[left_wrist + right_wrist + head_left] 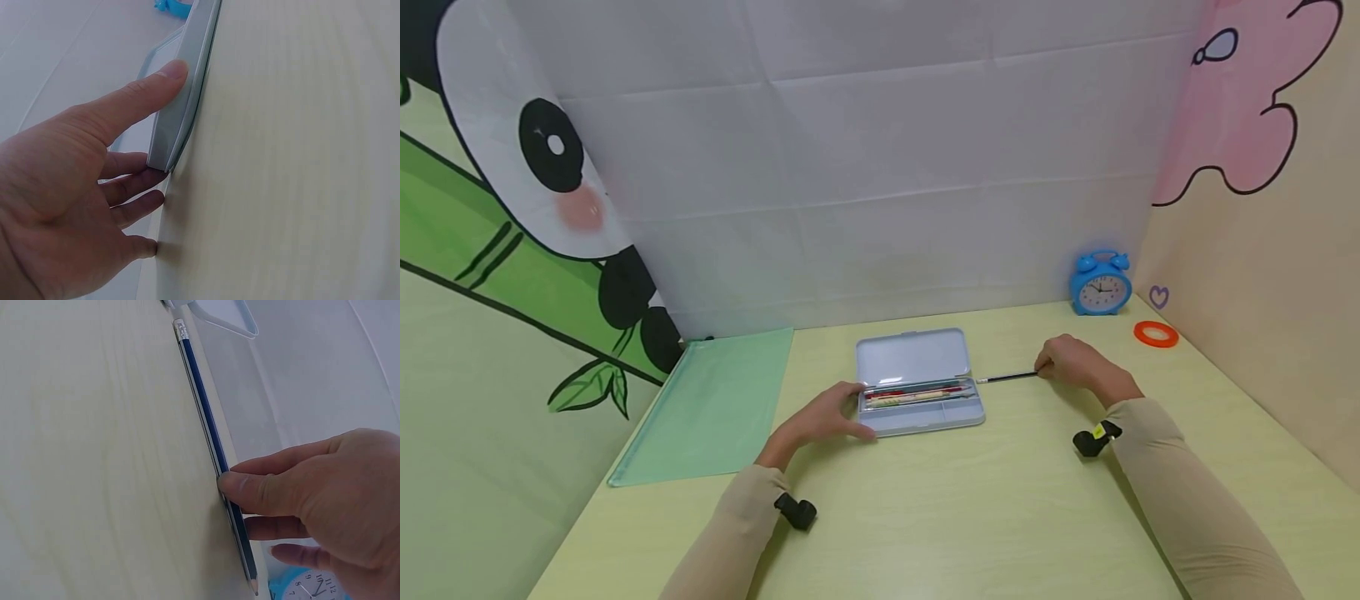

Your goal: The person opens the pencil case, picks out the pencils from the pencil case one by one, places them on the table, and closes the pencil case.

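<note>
An open pale blue pencil case (921,421) lies on the table, its lid (913,357) tilted back and several pencils (917,395) inside. My left hand (827,415) grips the left end of the case; in the left wrist view the thumb of that hand (81,187) lies on the case edge (181,94), with the fingers round its corner. To the right of the case, my right hand (1078,367) pinches a dark blue pencil (1011,377). The right wrist view shows this hand (331,500) holding the pencil (203,400) near its sharpened end, the metal-banded end towards the case.
A green mat or folder (707,408) lies at the left. At the back right stands a blue alarm clock (1101,287), with an orange ring (1156,334) in front of it. A white sheet (880,167) hangs behind the table.
</note>
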Available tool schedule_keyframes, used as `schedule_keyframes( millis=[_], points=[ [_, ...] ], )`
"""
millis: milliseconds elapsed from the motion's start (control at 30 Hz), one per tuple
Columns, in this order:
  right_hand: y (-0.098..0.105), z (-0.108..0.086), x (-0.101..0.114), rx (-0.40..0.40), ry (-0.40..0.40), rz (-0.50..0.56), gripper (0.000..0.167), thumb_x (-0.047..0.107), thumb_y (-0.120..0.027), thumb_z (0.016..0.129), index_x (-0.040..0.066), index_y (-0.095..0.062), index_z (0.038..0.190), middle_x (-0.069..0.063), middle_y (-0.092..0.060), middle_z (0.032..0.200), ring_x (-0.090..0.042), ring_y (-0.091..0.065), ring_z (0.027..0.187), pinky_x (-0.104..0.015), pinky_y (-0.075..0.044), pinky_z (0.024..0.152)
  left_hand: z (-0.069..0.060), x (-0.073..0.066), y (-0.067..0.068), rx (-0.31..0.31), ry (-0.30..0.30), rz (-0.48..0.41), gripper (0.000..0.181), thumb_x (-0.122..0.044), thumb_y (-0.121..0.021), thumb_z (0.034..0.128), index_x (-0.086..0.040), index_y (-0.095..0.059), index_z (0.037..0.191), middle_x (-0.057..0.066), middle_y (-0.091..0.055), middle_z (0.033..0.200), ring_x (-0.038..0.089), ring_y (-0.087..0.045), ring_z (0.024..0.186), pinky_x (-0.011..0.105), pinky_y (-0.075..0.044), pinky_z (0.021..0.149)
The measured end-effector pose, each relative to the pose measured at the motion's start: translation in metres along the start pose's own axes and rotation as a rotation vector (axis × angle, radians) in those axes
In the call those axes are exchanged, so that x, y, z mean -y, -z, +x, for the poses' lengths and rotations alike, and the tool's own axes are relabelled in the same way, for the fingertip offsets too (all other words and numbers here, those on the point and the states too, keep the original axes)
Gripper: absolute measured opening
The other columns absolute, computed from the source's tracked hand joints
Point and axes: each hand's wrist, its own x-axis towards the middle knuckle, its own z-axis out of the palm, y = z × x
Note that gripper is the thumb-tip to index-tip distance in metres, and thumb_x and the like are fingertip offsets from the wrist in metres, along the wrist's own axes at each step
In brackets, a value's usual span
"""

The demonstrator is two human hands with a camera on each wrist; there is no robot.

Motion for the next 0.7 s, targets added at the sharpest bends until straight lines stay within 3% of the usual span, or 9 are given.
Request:
schedule_keyframes(
  millis=[700],
  points=[
    [0.0019,-0.0027,0.0031,-0.010,0.023,-0.001,0.013,0.000,-0.071,0.090,0.000,-0.078,0.101,-0.011,-0.073,0.100,-0.031,-0.067,0.096,-0.050,-0.054,0.090,-0.0018,-0.0023,0.0004,-0.001,-0.007,-0.012,0.096,-0.039,-0.091,0.0721,-0.001,-0.045,0.147,0.014,-0.045,0.148,0.031,-0.039,0.139,0.049,-0.033,0.114]
  ],
)
